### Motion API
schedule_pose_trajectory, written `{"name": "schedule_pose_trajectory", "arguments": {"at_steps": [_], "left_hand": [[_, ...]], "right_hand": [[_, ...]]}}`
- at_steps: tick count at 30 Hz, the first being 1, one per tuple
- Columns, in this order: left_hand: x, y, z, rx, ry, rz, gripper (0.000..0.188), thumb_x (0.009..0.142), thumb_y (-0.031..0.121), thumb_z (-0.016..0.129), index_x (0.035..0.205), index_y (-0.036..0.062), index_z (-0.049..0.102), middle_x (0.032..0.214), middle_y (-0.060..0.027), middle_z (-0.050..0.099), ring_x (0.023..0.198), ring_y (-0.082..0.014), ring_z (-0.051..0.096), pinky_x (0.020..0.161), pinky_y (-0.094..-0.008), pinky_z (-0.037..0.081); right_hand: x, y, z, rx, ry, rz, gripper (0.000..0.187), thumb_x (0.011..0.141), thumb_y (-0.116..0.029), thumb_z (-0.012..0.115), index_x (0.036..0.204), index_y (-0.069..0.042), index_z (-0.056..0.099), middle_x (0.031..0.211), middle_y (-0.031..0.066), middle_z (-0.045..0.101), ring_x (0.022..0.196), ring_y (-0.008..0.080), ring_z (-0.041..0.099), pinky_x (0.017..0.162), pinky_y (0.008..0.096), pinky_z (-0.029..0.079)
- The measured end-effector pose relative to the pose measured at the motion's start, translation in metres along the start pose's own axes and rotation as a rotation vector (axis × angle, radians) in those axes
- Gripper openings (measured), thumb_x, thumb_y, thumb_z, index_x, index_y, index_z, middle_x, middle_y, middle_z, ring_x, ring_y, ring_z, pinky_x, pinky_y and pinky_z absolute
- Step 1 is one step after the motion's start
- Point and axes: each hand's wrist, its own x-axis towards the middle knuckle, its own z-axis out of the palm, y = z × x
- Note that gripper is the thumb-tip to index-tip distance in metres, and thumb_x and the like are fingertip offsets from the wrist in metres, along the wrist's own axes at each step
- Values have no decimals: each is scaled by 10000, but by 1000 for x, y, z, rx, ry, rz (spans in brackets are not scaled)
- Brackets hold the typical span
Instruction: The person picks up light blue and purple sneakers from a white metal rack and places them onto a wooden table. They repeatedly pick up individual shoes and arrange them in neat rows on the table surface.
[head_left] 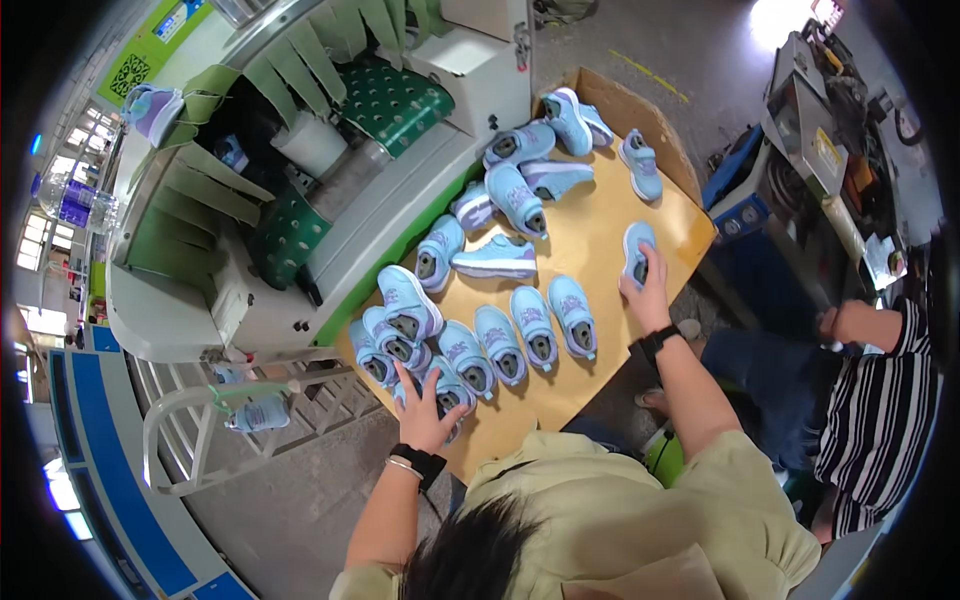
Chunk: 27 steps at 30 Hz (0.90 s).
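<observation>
Many small light-blue shoes with purple trim lie on a brown cardboard sheet [590,230]. My left hand [428,408] rests on a shoe [447,392] at the near left corner of the sheet, fingers spread over it. My right hand [646,292] reaches to the right side and grips another blue shoe [637,248] from below. A row of several shoes [500,342] lies between my two hands. More shoes [520,190] are scattered toward the far end of the sheet.
A conveyor machine [330,200] with green flaps and a green belt stands left of the sheet. A person in a striped shirt [885,410] sits at the right. Blue equipment [745,205] stands beyond the sheet's right edge. A white metal rack [200,430] holds one shoe at lower left.
</observation>
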Motion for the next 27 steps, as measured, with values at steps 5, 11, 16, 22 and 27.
{"name": "schedule_pose_trajectory", "arguments": {"at_steps": [5, 11, 16, 22, 27], "left_hand": [[0, -10, 8, 16, 45, 22, 848, 816, 520, 784, 1502, 141, 459, 1673, -288, -72, 1479, -478, 300, 1145, -657, 278], [1, -6, 8, 9, 40, 17, 851, 811, 515, 791, 1498, 132, 465, 1674, -284, -78, 1478, -479, 303, 1146, -651, 280], [0, -7, 10, 2, 60, 24, 848, 814, 501, 794, 1502, 134, 460, 1675, -284, -62, 1474, -466, 320, 1143, -663, 283], [0, -3, 6, 13, 53, 19, 855, 818, 516, 788, 1510, 141, 452, 1677, -281, -66, 1473, -454, 332, 1145, -666, 279], [0, -4, 6, 26, 45, 3, 849, 821, 532, 781, 1509, 154, 459, 1678, -280, -64, 1465, -456, 345, 1148, -663, 277]], "right_hand": [[-50, -36, 3, 208, -229, 142, 657, 833, 21, 651, 1438, -39, 401, 1449, 247, 439, 1389, 424, 416, 1164, 433, 354], [-87, -42, 1, 136, -320, 97, 777, 830, -51, 720, 1492, -36, 313, 1511, 242, 375, 1447, 407, 361, 1199, 438, 313], [-88, -42, 2, 106, -317, 68, 781, 845, -63, 725, 1500, -46, 301, 1507, 239, 378, 1439, 405, 371, 1194, 440, 316], [-66, -20, 8, 122, -281, 180, 617, 853, -204, 762, 1374, -43, 474, 1362, 206, 528, 1318, 394, 478, 1099, 457, 393], [19, -52, 22, -34, -250, -33, 623, 822, -250, 799, 1344, -48, 527, 1330, 200, 567, 1280, 391, 507, 1065, 469, 409]]}}
